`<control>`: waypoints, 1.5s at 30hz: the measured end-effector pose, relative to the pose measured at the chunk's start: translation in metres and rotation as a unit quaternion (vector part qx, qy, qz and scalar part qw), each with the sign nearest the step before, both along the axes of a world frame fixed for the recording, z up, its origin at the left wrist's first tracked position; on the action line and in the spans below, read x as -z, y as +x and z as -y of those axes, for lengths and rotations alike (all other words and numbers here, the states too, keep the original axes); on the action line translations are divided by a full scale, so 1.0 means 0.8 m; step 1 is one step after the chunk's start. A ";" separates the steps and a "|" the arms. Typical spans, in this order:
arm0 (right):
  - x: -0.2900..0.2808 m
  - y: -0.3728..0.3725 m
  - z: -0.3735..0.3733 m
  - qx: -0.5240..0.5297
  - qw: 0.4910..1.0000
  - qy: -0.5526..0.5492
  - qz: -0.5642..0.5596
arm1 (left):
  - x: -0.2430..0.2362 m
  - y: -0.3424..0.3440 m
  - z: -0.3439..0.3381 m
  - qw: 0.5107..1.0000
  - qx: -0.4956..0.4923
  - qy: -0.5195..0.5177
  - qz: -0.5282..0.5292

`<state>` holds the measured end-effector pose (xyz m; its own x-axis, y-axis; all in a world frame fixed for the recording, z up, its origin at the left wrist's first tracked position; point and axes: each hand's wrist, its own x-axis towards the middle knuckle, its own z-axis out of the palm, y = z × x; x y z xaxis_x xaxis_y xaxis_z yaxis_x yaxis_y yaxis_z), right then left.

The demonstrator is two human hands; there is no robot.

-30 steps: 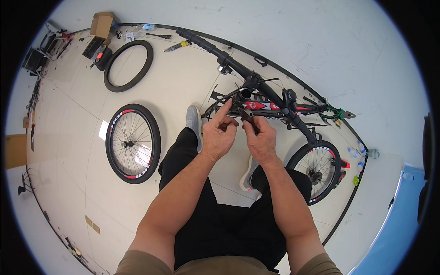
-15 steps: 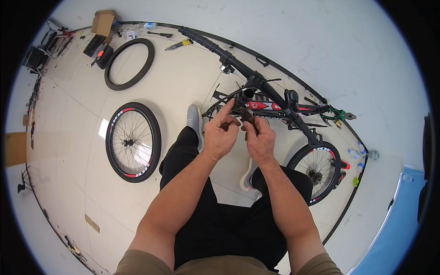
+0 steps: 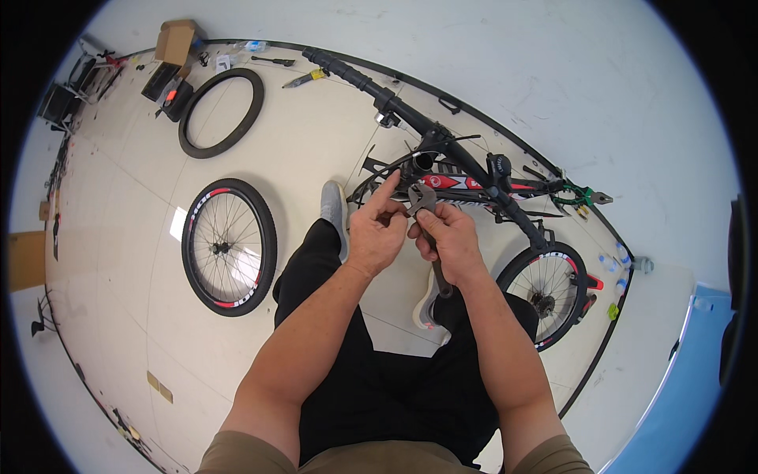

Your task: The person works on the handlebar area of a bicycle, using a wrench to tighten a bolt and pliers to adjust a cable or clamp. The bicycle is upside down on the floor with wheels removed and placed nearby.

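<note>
My right hand (image 3: 452, 243) is wrapped round an adjustable wrench (image 3: 423, 199). Its jaws point up toward the bicycle frame, and its handle comes out below my palm. Beside the jaws, my left hand (image 3: 376, 235) has its index finger stretched toward the head tube (image 3: 421, 163). The thumb and other fingers of that hand are curled in; whatever they pinch is too small to make out. Just beyond both hands lies the black, red and white bicycle frame (image 3: 442, 182), its black handlebar (image 3: 422, 120) slanting across it.
A loose wheel (image 3: 269, 237) and a bare tire (image 3: 257, 118) lie to the left. The rear wheel (image 3: 579, 276) is at the right, near green-handled pliers (image 3: 588, 196) and plastic bottles (image 3: 622, 254). An open cardboard box (image 3: 175, 41) stands far left by the wall.
The wrench has turned in my right hand, so its jaws and handle now show plainly. My left hand stays almost where it was, index finger still extended.
</note>
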<state>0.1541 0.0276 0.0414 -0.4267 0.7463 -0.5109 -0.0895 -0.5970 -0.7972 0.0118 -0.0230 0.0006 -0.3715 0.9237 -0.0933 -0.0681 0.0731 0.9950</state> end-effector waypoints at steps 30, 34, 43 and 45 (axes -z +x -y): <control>0.022 -0.004 0.011 0.013 0.942 0.295 0.160 | 0.006 -0.003 0.001 1.000 0.020 0.020 -0.003; 0.026 -0.004 0.009 0.013 0.943 0.295 0.155 | 0.005 -0.003 0.001 1.000 0.017 0.013 0.006; 0.030 -0.007 0.010 0.020 0.935 0.309 0.176 | 0.001 -0.003 0.001 1.000 0.019 0.003 -0.006; 0.030 -0.008 0.010 0.015 0.936 0.302 0.178 | 0.001 -0.003 0.000 1.000 0.020 0.008 -0.007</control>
<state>0.1481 0.0195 0.0176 -0.2842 0.9539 -0.0968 0.2358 -0.0283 -0.9714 0.0097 -0.0230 -0.0005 -0.3357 0.9391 -0.0737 -0.0519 0.0596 0.9969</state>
